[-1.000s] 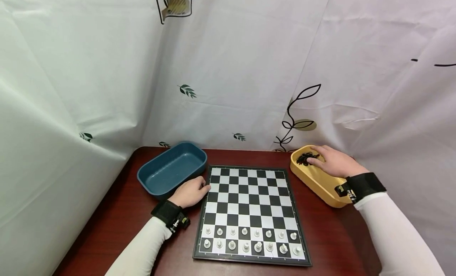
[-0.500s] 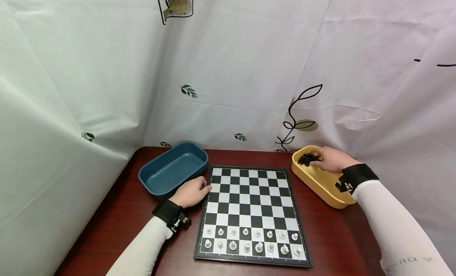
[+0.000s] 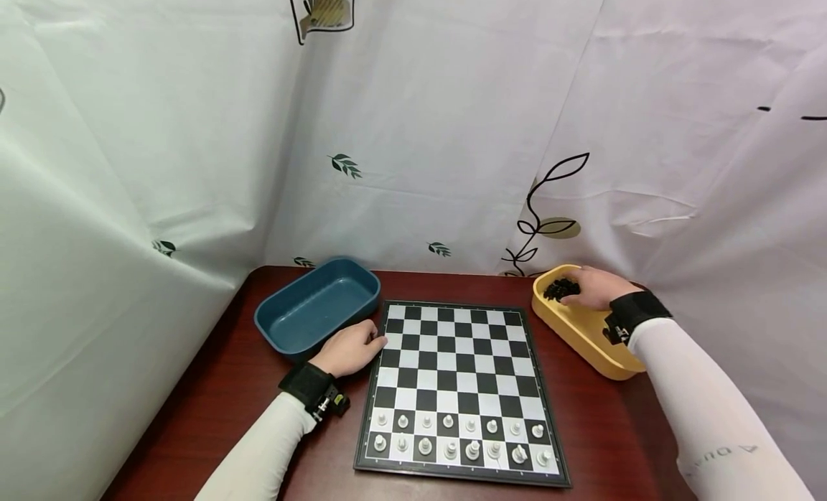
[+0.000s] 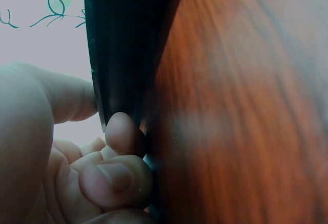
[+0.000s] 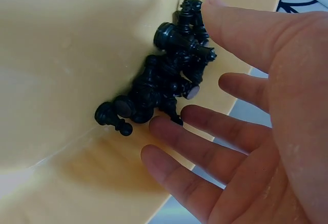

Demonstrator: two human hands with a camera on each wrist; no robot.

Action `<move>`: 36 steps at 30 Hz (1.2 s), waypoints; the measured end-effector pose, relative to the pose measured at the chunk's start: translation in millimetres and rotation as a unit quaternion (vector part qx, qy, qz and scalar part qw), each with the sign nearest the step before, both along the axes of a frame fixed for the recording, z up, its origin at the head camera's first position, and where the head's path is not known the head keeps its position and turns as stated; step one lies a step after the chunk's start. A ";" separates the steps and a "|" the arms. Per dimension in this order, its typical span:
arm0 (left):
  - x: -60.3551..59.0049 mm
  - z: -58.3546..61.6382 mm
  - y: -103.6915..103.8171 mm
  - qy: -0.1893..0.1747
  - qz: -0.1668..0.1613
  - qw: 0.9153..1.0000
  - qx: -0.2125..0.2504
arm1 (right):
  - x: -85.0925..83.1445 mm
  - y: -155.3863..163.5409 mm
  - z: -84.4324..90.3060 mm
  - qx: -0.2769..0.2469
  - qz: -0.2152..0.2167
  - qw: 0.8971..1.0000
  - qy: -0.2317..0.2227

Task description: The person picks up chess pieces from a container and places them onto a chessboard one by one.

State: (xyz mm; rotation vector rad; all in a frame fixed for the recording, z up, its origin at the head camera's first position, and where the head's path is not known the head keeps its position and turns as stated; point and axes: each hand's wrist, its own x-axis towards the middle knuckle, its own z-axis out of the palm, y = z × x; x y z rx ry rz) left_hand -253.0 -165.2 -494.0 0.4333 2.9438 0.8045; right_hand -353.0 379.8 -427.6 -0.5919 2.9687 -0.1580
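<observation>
Black chess pieces (image 5: 159, 75) lie heaped at the far end of the yellow tray (image 3: 571, 336). The right hand (image 3: 597, 287) reaches over them, fingers spread, grasping nothing. The left hand (image 3: 347, 348), fingers curled, pinches the left edge of the chessboard (image 3: 446, 380); 16 white pieces (image 3: 472, 451) stand in 2 rows.

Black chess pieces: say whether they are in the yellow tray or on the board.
In: the black pieces lie heaped inside the yellow tray near the right hand; only white pieces stand on the board.
</observation>
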 end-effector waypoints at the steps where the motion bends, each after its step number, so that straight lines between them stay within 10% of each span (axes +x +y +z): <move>1: 0.4 0.6 0.3 0.000 0.000 1.000 0.000 | -1.0 -0.4 -0.8 0.002 -0.001 1.000 -0.001; 36: -1.1 -0.1 -0.1 -0.004 0.001 1.000 -0.002 | -6.8 -5.0 -21.6 0.016 -0.026 0.999 0.012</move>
